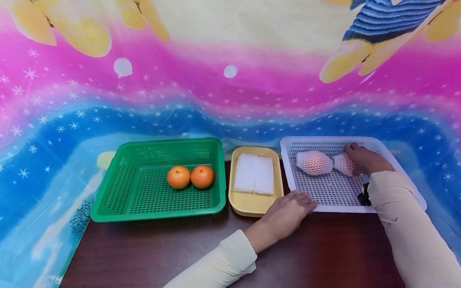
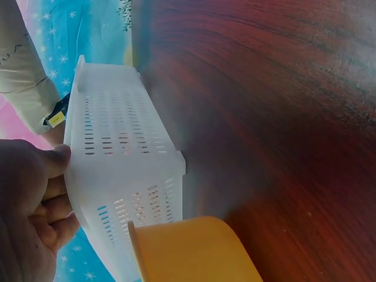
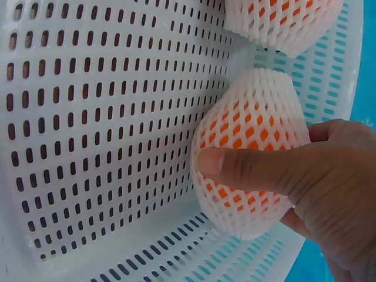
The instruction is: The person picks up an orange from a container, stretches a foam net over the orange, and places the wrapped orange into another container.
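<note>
My right hand [image 1: 364, 157] grips an orange in a white foam net sleeve [image 3: 252, 126], thumb across its side, inside the white perforated basket [image 1: 329, 195]. Part of that orange is hidden behind the hand. A second net-sleeved orange [image 1: 314, 162] lies left of it in the same basket. My left hand [image 1: 285, 214] holds the basket's rim at the near left corner, its thumb [image 2: 57, 160] and curled fingertips at the edge.
A green basket [image 1: 109, 205] on the left holds two bare oranges [image 1: 178, 177]. Between the baskets stands a yellow tray [image 1: 248, 205] with flat white foam nets [image 1: 253, 174] in it. All stand on a dark wooden table [image 1: 150, 259] before a patterned cloth [image 1: 213, 97].
</note>
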A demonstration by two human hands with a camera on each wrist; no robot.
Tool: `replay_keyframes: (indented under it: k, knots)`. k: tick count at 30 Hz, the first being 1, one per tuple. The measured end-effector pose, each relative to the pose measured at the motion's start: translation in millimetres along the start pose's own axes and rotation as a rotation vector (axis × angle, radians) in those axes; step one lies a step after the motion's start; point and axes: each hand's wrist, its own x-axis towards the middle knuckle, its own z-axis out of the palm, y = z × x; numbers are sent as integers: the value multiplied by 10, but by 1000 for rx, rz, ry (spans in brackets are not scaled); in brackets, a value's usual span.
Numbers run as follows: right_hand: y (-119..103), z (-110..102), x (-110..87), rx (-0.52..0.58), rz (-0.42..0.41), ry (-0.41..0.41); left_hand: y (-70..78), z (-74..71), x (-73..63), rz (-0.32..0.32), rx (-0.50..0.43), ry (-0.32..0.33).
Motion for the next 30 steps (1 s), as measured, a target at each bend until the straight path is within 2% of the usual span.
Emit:
replay_keyframes:
  k: [9, 15, 23, 30]
  knots:
    - [-56, -26, -40, 26, 20, -15, -24, 16, -27, 16, -47, 13]
    - [32, 32, -15, 95, 27, -9, -51, 34, -51, 30, -47, 13]
    - [81, 56, -14, 187, 45, -29, -81, 48, -75, 22, -69, 26]
    - [36, 20, -45, 193, 30, -44, -48, 21, -78, 3, -57, 4]
